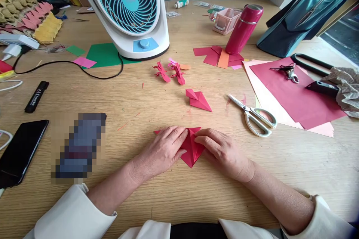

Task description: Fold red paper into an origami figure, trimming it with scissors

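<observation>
A red sheet of origami paper (192, 153), folded to a kite-like shape with a point toward me, lies on the wooden table. My left hand (167, 145) presses on its left side, fingers together and thumb on the lower edge. At the upper right edge, the bent fingers of my right hand (223, 151) pinch the paper; the thumb is hidden. Just beyond lies another folded red paper piece (199, 101). Farther back are small red folded paper figures (178, 73). White-handled scissors (249, 114) rest to the right, blades partly apart.
A white fan (143, 44) stands at the back, its black cable looping left. Phones (24, 153) and a black marker (36, 97) lie left. Red paper sheets (291, 93), a magenta flask (244, 30) and a teal bag (297, 18) occupy the right.
</observation>
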### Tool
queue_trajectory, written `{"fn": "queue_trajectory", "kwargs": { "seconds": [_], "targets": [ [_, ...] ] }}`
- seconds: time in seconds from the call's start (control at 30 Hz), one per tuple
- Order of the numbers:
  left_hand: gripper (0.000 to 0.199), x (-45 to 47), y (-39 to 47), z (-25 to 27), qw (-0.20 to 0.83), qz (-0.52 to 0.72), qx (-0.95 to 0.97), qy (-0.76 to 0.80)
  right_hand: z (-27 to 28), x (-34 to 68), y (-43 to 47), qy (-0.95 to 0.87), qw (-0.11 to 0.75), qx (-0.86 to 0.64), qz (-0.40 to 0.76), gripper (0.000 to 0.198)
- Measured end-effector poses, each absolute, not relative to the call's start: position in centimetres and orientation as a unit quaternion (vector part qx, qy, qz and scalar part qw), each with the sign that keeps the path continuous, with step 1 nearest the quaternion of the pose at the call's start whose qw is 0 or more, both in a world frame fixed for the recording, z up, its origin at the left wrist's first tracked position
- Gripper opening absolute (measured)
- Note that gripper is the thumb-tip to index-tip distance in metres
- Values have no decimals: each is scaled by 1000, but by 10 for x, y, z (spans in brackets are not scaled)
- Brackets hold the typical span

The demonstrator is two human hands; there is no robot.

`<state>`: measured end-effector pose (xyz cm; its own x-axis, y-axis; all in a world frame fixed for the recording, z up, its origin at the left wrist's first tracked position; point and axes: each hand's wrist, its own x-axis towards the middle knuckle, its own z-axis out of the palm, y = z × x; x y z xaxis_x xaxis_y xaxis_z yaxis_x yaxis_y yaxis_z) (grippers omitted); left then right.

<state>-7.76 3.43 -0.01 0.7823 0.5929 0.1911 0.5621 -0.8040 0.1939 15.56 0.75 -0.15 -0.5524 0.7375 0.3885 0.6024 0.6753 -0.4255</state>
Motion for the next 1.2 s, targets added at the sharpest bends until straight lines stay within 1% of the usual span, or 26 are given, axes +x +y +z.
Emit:
{"fn": "queue_trajectory", "kwargs": {
  "seconds": [0.27, 0.5, 0.57, 0.7, 0.87, 1.2],
  "targets": [
    [40, -75, 36, 0, 95, 148, 932, 317, 1, 159, 7, -913, 239, -326, 50, 17],
    [37, -78, 38, 1, 92, 166, 935, 301, 3, 164, 6, -928, 204, -309, 35, 20],
    [40, -78, 38, 2, 85, 164, 936, 298, 4, 165, 6, -930, 198, -308, 32, 21],
    [50, -78, 39, 2, 89, 145, 938, 301, 5, 165, 7, -933, 191, -302, 24, 22],
    [47, -78, 38, 0, 95, 142, 937, 304, 4, 167, 7, -936, 187, -298, 19, 23],
    [43, -80, 36, -1, 71, 145, 941, 297, 5, 168, 8, -936, 198, -291, 14, 22]
  ]
}}
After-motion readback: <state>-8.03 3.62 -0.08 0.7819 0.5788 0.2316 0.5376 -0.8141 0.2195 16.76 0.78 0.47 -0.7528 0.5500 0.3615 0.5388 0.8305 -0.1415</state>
